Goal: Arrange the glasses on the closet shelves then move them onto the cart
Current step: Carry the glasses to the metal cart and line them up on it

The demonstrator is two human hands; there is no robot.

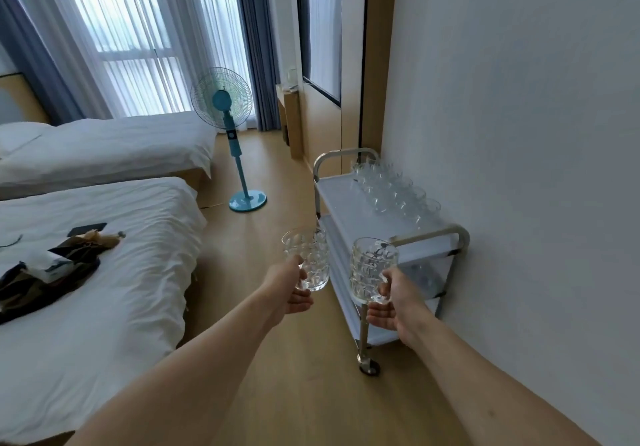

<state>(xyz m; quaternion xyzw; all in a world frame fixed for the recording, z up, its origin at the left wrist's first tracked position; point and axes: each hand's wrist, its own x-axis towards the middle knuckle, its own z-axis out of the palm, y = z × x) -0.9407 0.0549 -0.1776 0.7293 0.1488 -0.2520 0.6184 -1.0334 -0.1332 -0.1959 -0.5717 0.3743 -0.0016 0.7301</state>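
Head view: fan [227, 134] and beds [97, 224] left of cart [349, 186].

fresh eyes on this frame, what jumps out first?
Two patterned glass mugs held up at centre, one in the left hand and one in the right hand. Just beyond them, by the right wall, stands a white cart with rows of glasses on its top shelf. A teal standing fan is by the window.

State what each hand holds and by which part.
Left hand grips one glass mug by its handle; right hand grips another glass mug by its handle.
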